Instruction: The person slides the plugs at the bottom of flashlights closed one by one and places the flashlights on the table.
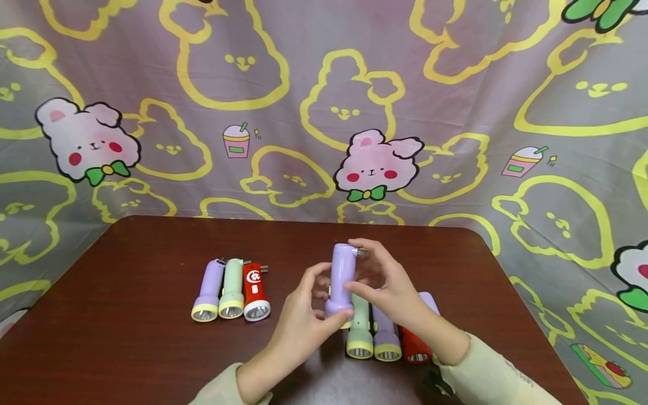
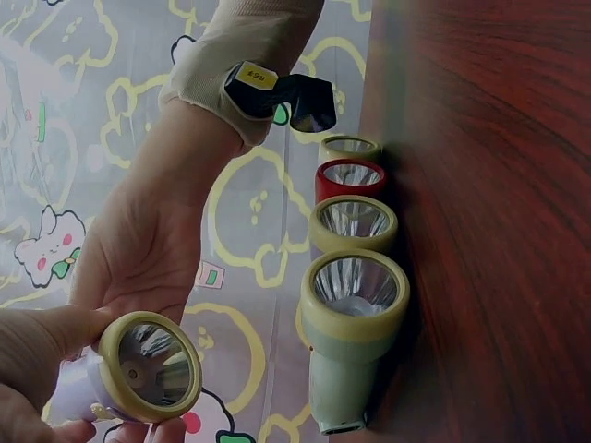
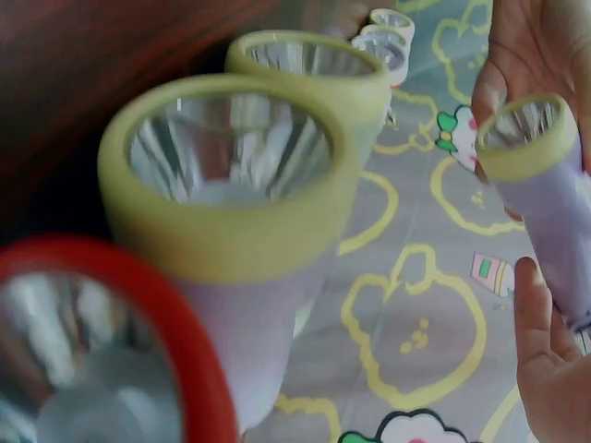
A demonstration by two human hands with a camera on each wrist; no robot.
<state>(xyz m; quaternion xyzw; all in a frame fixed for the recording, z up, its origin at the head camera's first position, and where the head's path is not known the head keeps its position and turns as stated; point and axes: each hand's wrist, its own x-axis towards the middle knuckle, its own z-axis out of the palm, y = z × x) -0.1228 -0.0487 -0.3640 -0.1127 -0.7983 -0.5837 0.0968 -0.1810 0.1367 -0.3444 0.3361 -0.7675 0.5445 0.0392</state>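
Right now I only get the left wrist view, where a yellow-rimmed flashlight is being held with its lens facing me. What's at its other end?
Observer: The head view shows metal prongs jutting sideways near the top of that purple flashlight, on the side of the right hand.
Visitor: Like a plug, how funny! Are there any flashlights on the table that my view misses?
Observer: Yes, three side by side, left of the hands: a purple one, a pale green one and a red one.
Visitor: Does the red one match its two neighbours at the lens end?
Observer: No, its rim is white; theirs are yellow.
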